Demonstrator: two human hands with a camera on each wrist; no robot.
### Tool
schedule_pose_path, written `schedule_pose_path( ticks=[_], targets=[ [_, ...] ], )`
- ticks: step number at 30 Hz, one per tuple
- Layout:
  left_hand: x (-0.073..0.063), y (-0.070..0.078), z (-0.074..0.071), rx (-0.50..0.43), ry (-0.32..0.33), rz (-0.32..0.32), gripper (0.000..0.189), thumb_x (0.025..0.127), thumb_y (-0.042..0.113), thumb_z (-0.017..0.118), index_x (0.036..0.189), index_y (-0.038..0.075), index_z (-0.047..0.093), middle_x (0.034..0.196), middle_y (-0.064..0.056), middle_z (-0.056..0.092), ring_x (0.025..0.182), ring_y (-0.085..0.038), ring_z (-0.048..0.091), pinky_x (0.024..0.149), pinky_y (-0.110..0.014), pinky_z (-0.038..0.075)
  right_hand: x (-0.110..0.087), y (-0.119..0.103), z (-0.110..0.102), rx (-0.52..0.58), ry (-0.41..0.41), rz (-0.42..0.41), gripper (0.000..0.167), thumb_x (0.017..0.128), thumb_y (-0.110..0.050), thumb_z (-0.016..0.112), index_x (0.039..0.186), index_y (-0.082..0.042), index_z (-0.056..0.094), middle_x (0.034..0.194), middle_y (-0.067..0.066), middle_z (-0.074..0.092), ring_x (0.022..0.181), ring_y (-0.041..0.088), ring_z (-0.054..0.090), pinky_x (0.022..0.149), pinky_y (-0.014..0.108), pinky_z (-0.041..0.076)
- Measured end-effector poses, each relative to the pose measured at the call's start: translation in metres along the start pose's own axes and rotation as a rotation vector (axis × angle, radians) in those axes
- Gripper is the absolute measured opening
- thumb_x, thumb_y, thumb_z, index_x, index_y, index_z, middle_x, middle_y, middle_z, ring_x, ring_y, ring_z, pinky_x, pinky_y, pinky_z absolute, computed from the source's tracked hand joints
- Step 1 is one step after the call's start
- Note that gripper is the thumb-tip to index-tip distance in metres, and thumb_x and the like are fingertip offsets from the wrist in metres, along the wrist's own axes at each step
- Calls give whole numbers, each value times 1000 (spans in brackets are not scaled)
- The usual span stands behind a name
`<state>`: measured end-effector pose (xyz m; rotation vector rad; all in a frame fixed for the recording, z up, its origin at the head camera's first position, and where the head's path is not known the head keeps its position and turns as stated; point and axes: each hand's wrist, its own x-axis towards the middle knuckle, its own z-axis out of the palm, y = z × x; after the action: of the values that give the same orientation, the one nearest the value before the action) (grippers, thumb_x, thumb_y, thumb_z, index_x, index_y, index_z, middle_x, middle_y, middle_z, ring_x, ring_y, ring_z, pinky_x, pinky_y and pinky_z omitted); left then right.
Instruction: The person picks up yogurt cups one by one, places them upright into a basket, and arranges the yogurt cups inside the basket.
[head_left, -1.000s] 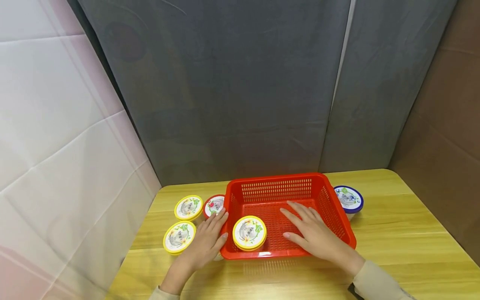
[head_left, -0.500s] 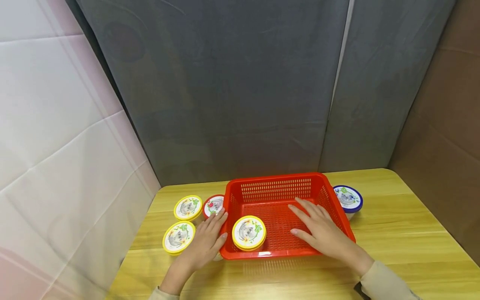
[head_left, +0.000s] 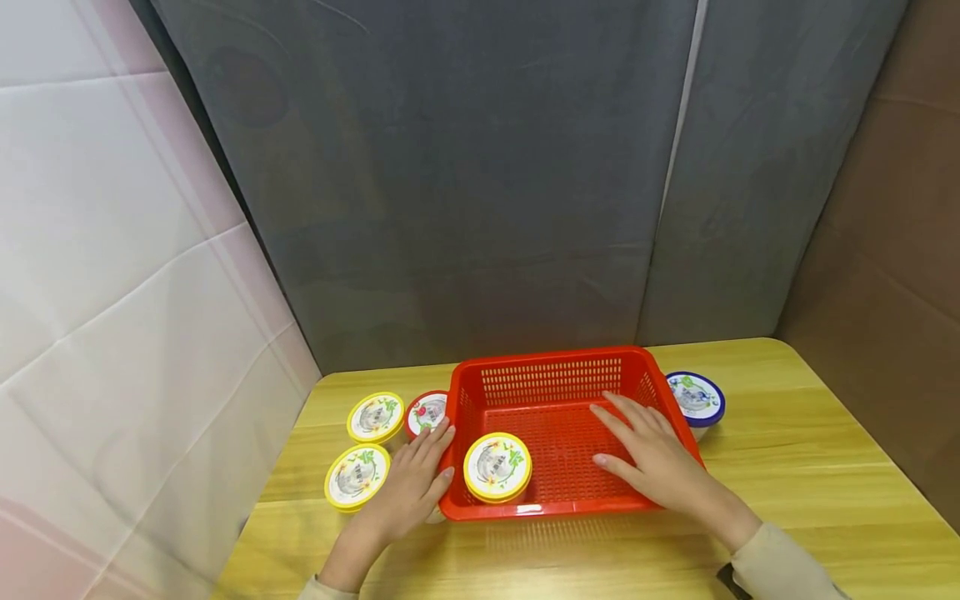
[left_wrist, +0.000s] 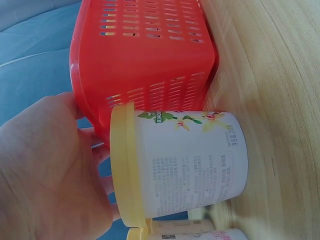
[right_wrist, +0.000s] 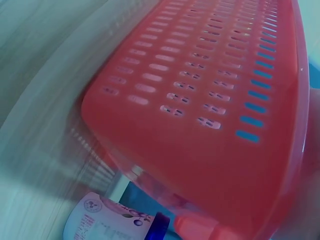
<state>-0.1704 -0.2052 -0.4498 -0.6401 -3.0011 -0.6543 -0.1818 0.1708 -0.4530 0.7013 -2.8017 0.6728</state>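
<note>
A red plastic basket (head_left: 546, 357) stands on the table, with a yellow-lidded tub (head_left: 497, 468) in its front left corner. My left hand (head_left: 411, 482) lies beside the basket's left wall, fingers stretched toward the rim. Under that palm is another yellow-lidded tub (left_wrist: 187, 160), close against the basket in the left wrist view and mostly hidden from the head view. My right hand (head_left: 654, 457) is over the right part of the basket, fingers spread and holding nothing. In the right wrist view, only a blurred edge of this hand (right_wrist: 305, 200) shows behind the rim.
Left of the basket are a back yellow-lidded tub (head_left: 376, 417), a front yellow-lidded tub (head_left: 357, 477) and a red-lidded tub (head_left: 426, 413). A blue-lidded tub (head_left: 696, 398) stands outside the right wall. Grey fabric (head_left: 480, 183) hangs behind the wooden table (head_left: 780, 417).
My right hand has slid to the right over the basket, away from the tub inside. The left hand, basket and tubs stay where they were.
</note>
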Motion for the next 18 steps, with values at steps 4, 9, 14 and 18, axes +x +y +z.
schedule_pose_path(
  ticks=[4, 9, 14, 18],
  targets=[
    [0, 0, 0, 3, -5, -1, 57, 105, 29, 44, 156, 9, 28, 166, -7, 22, 152, -40, 21, 120, -65, 18, 0, 3, 0, -6, -1, 5, 69, 95, -52, 57, 155, -24, 34, 163, 9, 28, 148, 36, 29, 116, 69, 21],
    [1, 1, -1, 7, 19, 12, 57, 104, 27, 46, 155, 8, 30, 165, -8, 25, 151, -41, 24, 120, -65, 19, -1, 6, -2, -3, 8, 9, 69, 95, -50, 58, 154, -22, 35, 163, 10, 27, 148, 37, 28, 116, 69, 19],
    [0, -1, 0, 9, 6, -2, 57, 104, 28, 46, 156, 9, 30, 166, -7, 24, 152, -40, 23, 120, -64, 19, -2, 11, -5, -18, 29, 4, 68, 95, -47, 61, 153, -20, 37, 162, 13, 29, 146, 37, 29, 115, 68, 19],
    [0, -2, 1, 7, -8, -13, 58, 104, 29, 46, 156, 10, 29, 166, -6, 23, 152, -38, 22, 121, -63, 19, -5, 17, -9, -25, 38, 14, 69, 94, -45, 63, 153, -19, 38, 161, 14, 30, 146, 39, 30, 114, 70, 20]
  ],
)
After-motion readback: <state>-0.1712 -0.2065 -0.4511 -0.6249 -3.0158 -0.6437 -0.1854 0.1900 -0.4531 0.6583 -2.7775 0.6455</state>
